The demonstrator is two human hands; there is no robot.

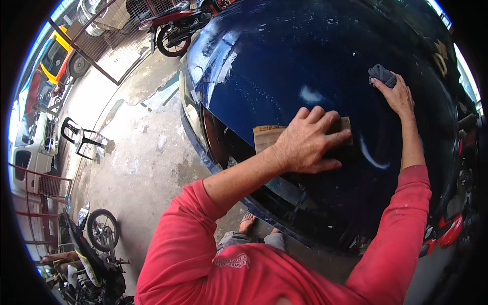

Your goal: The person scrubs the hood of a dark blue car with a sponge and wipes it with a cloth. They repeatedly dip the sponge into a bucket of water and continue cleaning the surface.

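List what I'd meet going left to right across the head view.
White vehicle, black chair, red motorcycle, left hand on a brown block, right hand on a grey cloth.

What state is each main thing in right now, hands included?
Dark blue car hood: wet, water-beaded
Brown block: held against the hood
Left hand: gripping the block
Grey cloth: bunched up
Right hand: closed on the cloth
Red sleeves: pushed up
Red motorcycle: parked upright
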